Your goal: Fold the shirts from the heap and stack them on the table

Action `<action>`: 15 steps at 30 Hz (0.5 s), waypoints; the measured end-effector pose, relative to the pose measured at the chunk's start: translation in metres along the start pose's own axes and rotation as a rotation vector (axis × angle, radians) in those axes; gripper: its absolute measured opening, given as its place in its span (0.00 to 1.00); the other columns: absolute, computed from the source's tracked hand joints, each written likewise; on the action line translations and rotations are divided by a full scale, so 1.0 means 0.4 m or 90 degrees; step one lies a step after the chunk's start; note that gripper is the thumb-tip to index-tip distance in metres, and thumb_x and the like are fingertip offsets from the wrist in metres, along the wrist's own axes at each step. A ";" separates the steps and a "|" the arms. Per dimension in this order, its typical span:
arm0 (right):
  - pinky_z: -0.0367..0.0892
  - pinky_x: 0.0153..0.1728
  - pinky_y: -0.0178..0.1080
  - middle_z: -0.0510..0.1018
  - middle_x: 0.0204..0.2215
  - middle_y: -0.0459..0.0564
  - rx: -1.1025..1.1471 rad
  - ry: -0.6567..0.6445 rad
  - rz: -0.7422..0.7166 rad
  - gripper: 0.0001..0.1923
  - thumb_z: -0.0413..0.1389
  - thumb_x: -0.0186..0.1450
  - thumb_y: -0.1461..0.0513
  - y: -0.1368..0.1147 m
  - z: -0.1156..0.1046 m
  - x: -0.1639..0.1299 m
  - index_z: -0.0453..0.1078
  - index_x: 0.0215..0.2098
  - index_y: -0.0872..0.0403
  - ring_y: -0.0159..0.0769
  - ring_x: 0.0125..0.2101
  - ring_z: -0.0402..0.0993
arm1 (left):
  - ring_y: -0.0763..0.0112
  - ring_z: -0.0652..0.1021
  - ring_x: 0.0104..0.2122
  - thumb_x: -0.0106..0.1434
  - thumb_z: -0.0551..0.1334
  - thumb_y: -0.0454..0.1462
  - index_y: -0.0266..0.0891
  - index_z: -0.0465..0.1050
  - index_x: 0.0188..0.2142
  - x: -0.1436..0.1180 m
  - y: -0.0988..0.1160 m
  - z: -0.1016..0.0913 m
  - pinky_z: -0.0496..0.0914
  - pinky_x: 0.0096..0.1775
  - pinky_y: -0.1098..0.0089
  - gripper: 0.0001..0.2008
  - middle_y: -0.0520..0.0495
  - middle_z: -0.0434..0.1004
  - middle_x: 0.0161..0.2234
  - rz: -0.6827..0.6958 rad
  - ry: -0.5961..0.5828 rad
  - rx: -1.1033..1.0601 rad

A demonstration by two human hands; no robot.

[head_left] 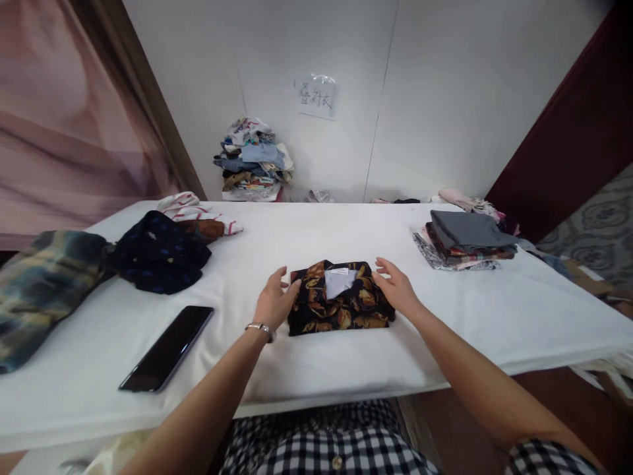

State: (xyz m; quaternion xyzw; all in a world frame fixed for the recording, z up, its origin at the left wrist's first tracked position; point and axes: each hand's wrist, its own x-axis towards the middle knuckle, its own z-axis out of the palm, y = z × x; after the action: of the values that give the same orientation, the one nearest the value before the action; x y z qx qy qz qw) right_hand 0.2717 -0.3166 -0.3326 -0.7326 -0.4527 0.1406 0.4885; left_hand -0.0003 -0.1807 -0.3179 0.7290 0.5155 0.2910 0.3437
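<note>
A folded black shirt (316,313) with a gold and brown leaf print lies on the white-covered table in front of me. Its collar faces up, and a pale lining with a white label shows in the neck opening. My left hand (275,298) is at the shirt's left edge, thumb over the cloth and fingers apart from it. At the opposite edge, my right hand (398,287) touches the upper corner with its fingers stretched out. Both hands look open, though the cloth's edge partly hides the right fingertips.
A black phone (168,348) lies at the left. Beyond it are a dark blue garment (161,254) and a plaid one (49,284). Folded clothes (465,234) are stacked at the right. A tall clothes pile (254,161) stands behind the table (316,231), near a wall sign (316,97).
</note>
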 end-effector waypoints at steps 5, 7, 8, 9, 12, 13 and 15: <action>0.69 0.43 0.44 0.79 0.40 0.51 -0.117 -0.075 0.082 0.28 0.56 0.62 0.52 -0.016 0.018 0.018 0.66 0.60 0.50 0.41 0.37 0.75 | 0.53 0.78 0.45 0.60 0.63 0.46 0.41 0.71 0.51 0.012 0.022 0.026 0.69 0.51 0.58 0.21 0.38 0.78 0.48 0.032 -0.028 0.017; 0.68 0.43 0.42 0.80 0.36 0.49 -0.122 -0.080 0.068 0.24 0.56 0.62 0.56 -0.015 0.029 0.033 0.70 0.56 0.50 0.40 0.36 0.75 | 0.52 0.78 0.45 0.59 0.63 0.44 0.43 0.73 0.44 0.002 0.012 0.046 0.69 0.50 0.58 0.14 0.41 0.80 0.42 0.012 -0.060 0.011; 0.68 0.43 0.42 0.79 0.35 0.48 -0.112 -0.062 0.049 0.22 0.55 0.62 0.57 -0.014 0.034 0.044 0.72 0.54 0.50 0.39 0.36 0.75 | 0.52 0.78 0.45 0.59 0.63 0.42 0.44 0.73 0.41 -0.007 0.006 0.055 0.70 0.49 0.59 0.11 0.42 0.81 0.40 0.004 -0.068 0.009; 0.68 0.44 0.42 0.79 0.35 0.48 -0.099 -0.036 0.027 0.20 0.54 0.62 0.57 -0.014 0.040 0.056 0.72 0.53 0.50 0.39 0.37 0.74 | 0.53 0.79 0.44 0.59 0.63 0.42 0.45 0.73 0.38 -0.017 0.000 0.062 0.70 0.48 0.59 0.08 0.44 0.81 0.39 -0.002 -0.072 0.008; 0.67 0.46 0.42 0.80 0.38 0.49 -0.094 -0.007 -0.011 0.19 0.54 0.63 0.58 -0.008 0.058 0.092 0.73 0.52 0.50 0.39 0.39 0.74 | 0.55 0.79 0.41 0.58 0.64 0.40 0.46 0.71 0.32 -0.042 -0.015 0.073 0.70 0.46 0.61 0.04 0.46 0.81 0.35 -0.007 -0.074 0.018; 0.67 0.47 0.42 0.80 0.39 0.49 -0.111 -0.032 -0.007 0.18 0.54 0.63 0.60 -0.003 0.065 0.100 0.73 0.51 0.49 0.40 0.40 0.74 | 0.54 0.79 0.41 0.58 0.64 0.40 0.46 0.71 0.32 -0.046 -0.019 0.073 0.70 0.46 0.60 0.04 0.46 0.80 0.34 -0.012 -0.079 0.026; 0.66 0.47 0.42 0.81 0.38 0.49 -0.160 -0.107 0.013 0.16 0.55 0.62 0.62 0.011 0.077 0.108 0.75 0.48 0.50 0.41 0.41 0.74 | 0.52 0.79 0.41 0.59 0.64 0.41 0.45 0.72 0.34 -0.047 -0.022 0.064 0.70 0.45 0.59 0.04 0.44 0.80 0.36 -0.011 -0.079 0.049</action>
State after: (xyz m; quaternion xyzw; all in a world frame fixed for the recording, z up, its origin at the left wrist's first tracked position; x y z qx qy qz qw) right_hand 0.2780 -0.2644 -0.3408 -0.7782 -0.4984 0.1487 0.3520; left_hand 0.0091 -0.2018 -0.3417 0.7537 0.5104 0.2222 0.3492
